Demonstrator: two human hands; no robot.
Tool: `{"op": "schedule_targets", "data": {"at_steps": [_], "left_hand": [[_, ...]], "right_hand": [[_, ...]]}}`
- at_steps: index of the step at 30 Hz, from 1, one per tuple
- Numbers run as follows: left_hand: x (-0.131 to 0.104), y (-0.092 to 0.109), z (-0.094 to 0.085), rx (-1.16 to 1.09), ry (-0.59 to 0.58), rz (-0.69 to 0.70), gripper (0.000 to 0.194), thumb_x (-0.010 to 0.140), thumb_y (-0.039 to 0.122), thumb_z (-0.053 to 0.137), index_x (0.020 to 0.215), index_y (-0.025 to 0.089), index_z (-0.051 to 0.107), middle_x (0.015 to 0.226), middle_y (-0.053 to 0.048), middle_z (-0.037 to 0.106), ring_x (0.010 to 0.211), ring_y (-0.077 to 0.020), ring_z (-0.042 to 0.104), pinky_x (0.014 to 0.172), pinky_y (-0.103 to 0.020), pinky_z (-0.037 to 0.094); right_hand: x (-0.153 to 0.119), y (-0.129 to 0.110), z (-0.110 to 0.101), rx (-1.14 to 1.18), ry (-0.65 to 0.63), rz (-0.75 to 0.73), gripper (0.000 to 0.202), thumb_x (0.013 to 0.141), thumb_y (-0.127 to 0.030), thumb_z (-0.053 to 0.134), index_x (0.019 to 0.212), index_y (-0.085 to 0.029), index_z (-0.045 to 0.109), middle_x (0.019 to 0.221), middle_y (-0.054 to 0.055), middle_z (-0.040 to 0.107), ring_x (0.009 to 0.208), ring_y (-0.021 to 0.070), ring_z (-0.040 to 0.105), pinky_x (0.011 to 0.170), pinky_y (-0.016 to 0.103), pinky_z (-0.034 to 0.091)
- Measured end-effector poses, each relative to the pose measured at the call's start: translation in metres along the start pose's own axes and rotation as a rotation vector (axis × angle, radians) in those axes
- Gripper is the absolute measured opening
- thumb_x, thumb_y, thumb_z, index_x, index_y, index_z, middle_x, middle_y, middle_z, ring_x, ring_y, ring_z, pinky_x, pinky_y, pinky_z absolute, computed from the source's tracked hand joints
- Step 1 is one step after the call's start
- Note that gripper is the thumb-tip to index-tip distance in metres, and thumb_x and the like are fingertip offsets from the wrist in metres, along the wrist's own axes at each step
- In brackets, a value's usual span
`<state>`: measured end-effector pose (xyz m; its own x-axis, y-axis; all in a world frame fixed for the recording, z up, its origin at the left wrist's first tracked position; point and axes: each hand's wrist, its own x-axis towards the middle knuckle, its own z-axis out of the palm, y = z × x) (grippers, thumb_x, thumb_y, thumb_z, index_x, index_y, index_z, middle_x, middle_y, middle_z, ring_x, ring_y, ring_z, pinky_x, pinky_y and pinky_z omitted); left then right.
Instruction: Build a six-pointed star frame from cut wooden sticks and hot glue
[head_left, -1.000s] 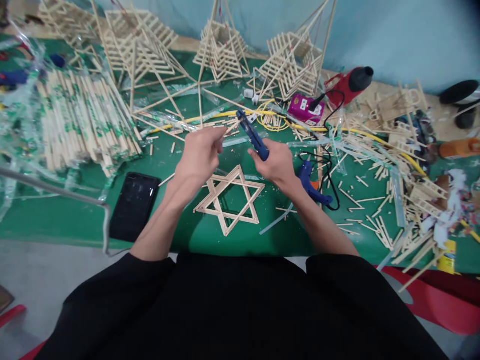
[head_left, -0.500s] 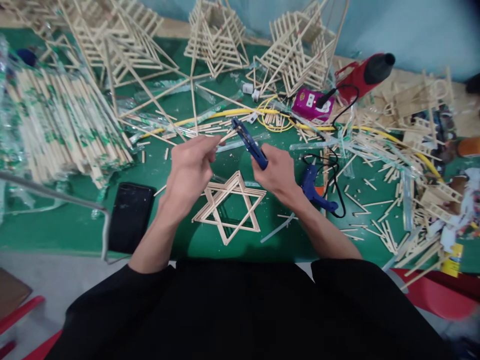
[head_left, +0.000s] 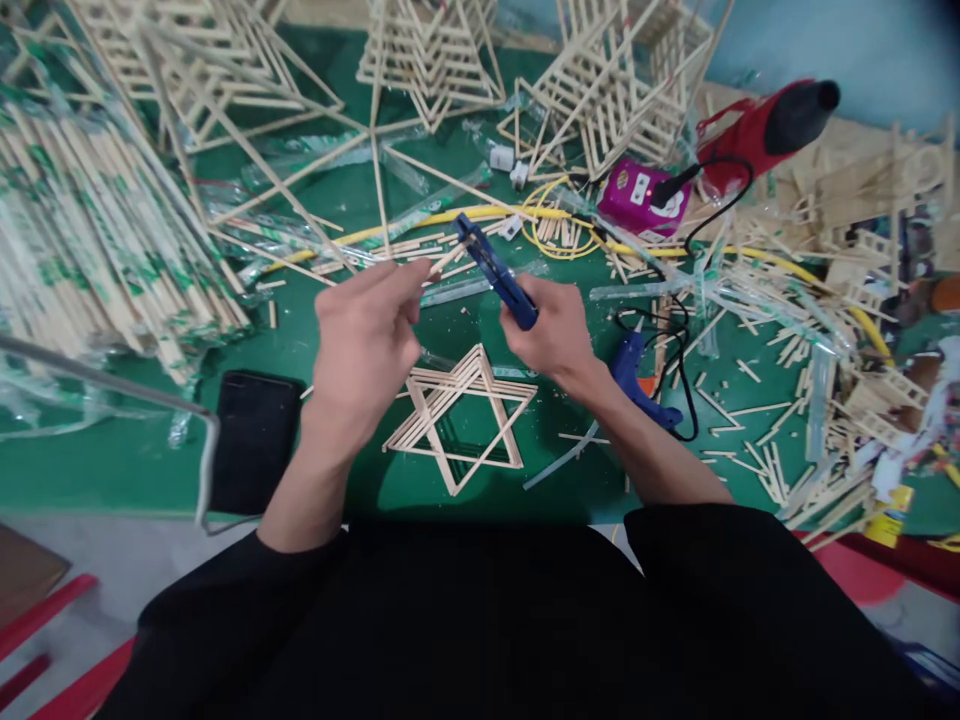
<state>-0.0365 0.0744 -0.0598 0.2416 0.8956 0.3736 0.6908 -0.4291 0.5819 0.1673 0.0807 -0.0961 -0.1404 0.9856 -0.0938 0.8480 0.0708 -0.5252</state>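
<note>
My left hand [head_left: 365, 350] is closed on a thin wooden stick [head_left: 448, 260], whose far end points up and right. In my right hand [head_left: 553, 325] is a dark blue cutting tool [head_left: 493, 268], its head at the end of the stick. Whether its jaws touch the stick is too small to tell. Below and between my hands, a six-pointed star of layered sticks [head_left: 427, 432] lies on the green table [head_left: 360, 480]. A blue glue gun [head_left: 634, 380] rests beside my right forearm.
A black phone-like slab [head_left: 253, 440] lies left of my left forearm. Wrapped stick bundles [head_left: 112, 230] fill the left side. Stick frames [head_left: 431, 70] stand at the back. A purple power block [head_left: 641, 198], red heat gun [head_left: 765, 135] and stick offcuts lie to the right.
The camera view has shifted slightly, bringing the table items a little nearer. Both hands stay in much the same pose, holding the stick and the tool.
</note>
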Motion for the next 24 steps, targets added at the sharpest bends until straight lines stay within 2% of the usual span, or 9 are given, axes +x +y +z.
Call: {"op": "schedule_targets", "data": {"at_steps": [4,8,14,17,21,24], "left_hand": [[0.010,-0.002,0.003,0.005,-0.057,-0.071,0.027,0.077,0.001,0.044,0.081,0.022,0.061,0.068,0.000,0.055,0.065,-0.0149,0.059,0.063,-0.029,0.046],[0.021,-0.009,0.004,0.044,-0.099,-0.047,0.022,0.077,0.003,0.049,0.075,0.022,0.059,0.066,0.000,0.057,0.063,-0.0148,0.057,0.057,-0.029,0.042],[0.024,-0.020,0.009,0.027,-0.147,-0.119,0.024,0.076,0.005,0.052,0.080,0.025,0.064,0.072,-0.003,0.063,0.067,-0.0198,0.062,0.058,-0.035,0.044],[0.019,-0.027,0.010,0.022,-0.135,-0.125,0.027,0.076,0.004,0.051,0.084,0.025,0.066,0.070,-0.002,0.063,0.067,-0.0183,0.062,0.060,-0.033,0.046],[0.010,-0.031,0.003,-0.052,-0.144,-0.144,0.024,0.081,0.005,0.049,0.078,0.024,0.063,0.075,0.000,0.066,0.072,-0.0155,0.064,0.065,-0.030,0.049],[0.005,-0.028,-0.006,-0.104,-0.142,-0.218,0.025,0.089,0.009,0.046,0.088,0.024,0.066,0.076,0.002,0.067,0.064,-0.0113,0.059,0.061,-0.027,0.047]], "right_hand": [[0.011,0.001,-0.006,0.015,-0.103,0.048,0.031,0.079,-0.021,0.061,0.062,-0.025,0.035,0.058,-0.002,0.041,0.056,0.0147,0.036,0.058,0.033,0.028],[0.020,0.004,-0.007,0.010,-0.143,0.050,0.027,0.080,-0.021,0.059,0.061,-0.025,0.039,0.055,-0.002,0.040,0.055,0.0142,0.032,0.057,0.032,0.028],[0.025,0.007,0.002,-0.045,-0.137,0.066,0.027,0.080,-0.026,0.059,0.061,-0.025,0.040,0.055,-0.001,0.043,0.054,0.0161,0.037,0.057,0.033,0.029],[0.025,0.010,0.008,-0.061,-0.115,0.055,0.027,0.082,-0.031,0.059,0.062,-0.025,0.042,0.057,0.001,0.049,0.056,0.0186,0.044,0.058,0.034,0.032],[0.023,0.016,0.014,-0.032,-0.045,0.033,0.026,0.086,-0.037,0.057,0.065,-0.025,0.047,0.060,0.003,0.054,0.058,0.0210,0.050,0.060,0.035,0.036],[0.022,0.020,0.015,-0.017,-0.007,0.052,0.026,0.087,-0.035,0.057,0.065,-0.025,0.048,0.060,0.003,0.054,0.058,0.0211,0.052,0.060,0.035,0.038]]}}
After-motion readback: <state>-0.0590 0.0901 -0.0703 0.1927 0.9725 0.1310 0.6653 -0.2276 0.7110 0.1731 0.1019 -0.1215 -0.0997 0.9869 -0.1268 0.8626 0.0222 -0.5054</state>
